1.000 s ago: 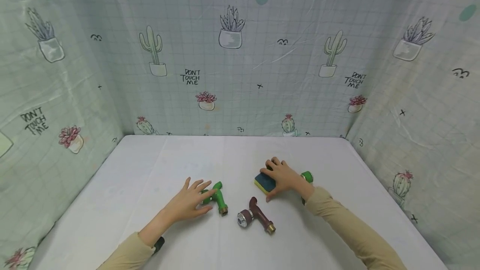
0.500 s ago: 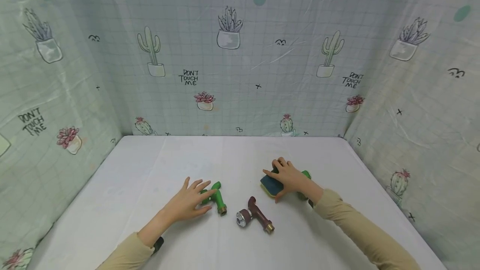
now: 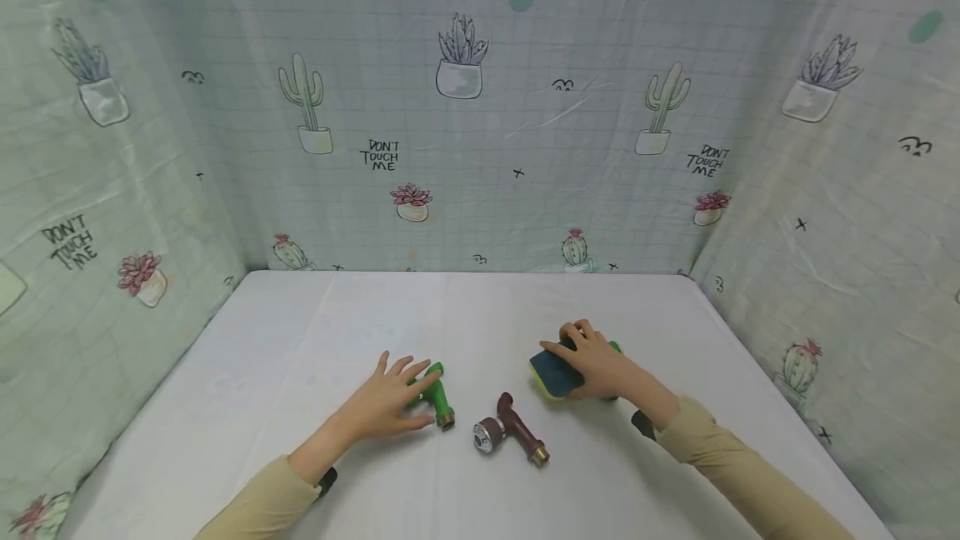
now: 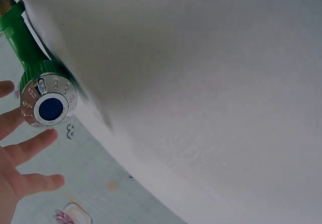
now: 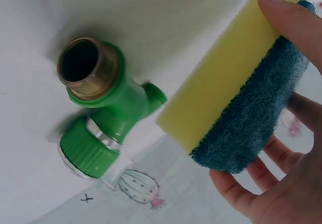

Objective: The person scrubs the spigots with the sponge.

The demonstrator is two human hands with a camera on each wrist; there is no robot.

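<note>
My right hand [image 3: 603, 367] grips a two-layer sponge [image 3: 555, 373], yellow foam with a dark blue-green scouring side. In the right wrist view, the thumb presses the foam while fingers curl behind the scouring side of the sponge [image 5: 226, 98]. Beside it lies a green tap [image 5: 121, 100] with a brass threaded end, mostly hidden behind the hand in the head view. My left hand [image 3: 382, 402], fingers spread, hovers over another green tap [image 3: 437, 400]. That tap's ribbed knob [image 4: 48, 93] has a silver face with a blue centre and sits beside the left fingers [image 4: 32, 146].
A brown tap [image 3: 517, 425] with a silver-faced knob and brass end lies on the white table [image 3: 360, 315], between and nearer than the two hands. Cactus-print cloth [image 3: 480, 148] hangs behind the table and along both sides.
My right hand has carried the sponge rightward and slightly nearer, and the sponge is now more tilted. My left hand has barely shifted over its green tap. The brown tap stays put.
</note>
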